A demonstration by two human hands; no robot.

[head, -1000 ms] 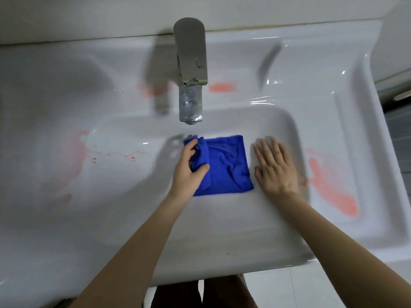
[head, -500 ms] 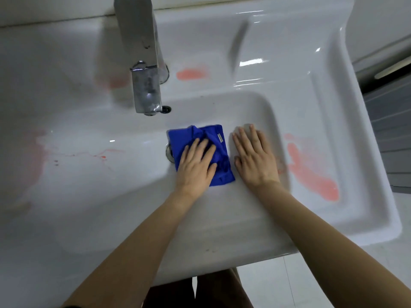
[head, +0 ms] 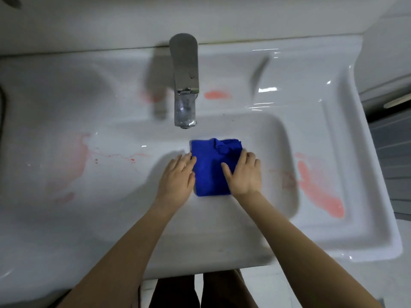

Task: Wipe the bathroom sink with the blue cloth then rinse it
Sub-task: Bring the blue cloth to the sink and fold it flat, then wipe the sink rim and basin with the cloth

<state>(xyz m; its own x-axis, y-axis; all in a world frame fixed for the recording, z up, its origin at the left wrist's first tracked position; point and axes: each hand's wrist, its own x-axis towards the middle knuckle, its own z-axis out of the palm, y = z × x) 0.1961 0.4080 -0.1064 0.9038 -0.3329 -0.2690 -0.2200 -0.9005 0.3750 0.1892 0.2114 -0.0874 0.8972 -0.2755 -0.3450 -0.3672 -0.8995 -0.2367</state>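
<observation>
Head view: half a second ago our left hand (head: pixel 175 181) lay on the blue cloth (head: pixel 209 172). Now it touches the left edge, fingers relaxed, while our right hand (head: pixel 244 174) grips the right edge. The cloth lies folded in the sink (head: pixel 222 241), so wiping looks barely begun. One cloth, one tap (head: pixel 184 85), two hands, several pink stains (head: pixel 320 192).

The person's left hand (head: pixel 178 176) and right hand (head: pixel 244 174) are bare, as are both long, slim forearms (head: pixel 289 236) that show above the sink's front rim (head: pixel 200 261), and below that rim two legs show in dark brown trousers (head: pixel 175 292), a narrow gap between them.
</observation>
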